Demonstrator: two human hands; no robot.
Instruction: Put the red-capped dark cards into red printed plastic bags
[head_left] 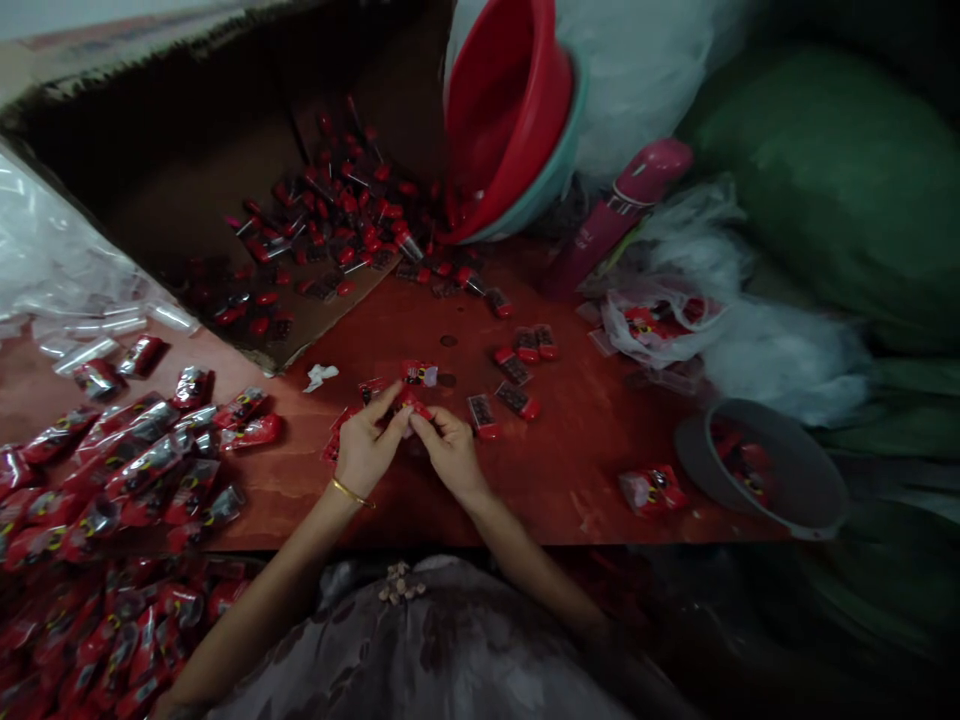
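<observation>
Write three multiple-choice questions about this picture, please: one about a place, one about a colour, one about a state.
1. Where does the heap of filled packets lie?
A. on the person's left
B. inside the red basin
C. on the green sack

2. What colour is the bracelet on the left hand?
A. blue
B. gold
C. black

3. How does the red basin stand?
A. flat, mouth up
B. tipped on its side
C. upside down on the floor

Answers:
1 A, the packets are spread at the left edge of the red tabletop.
2 B, a thin gold band circles the wrist.
3 B, its open mouth faces sideways toward the loose red pieces.
</observation>
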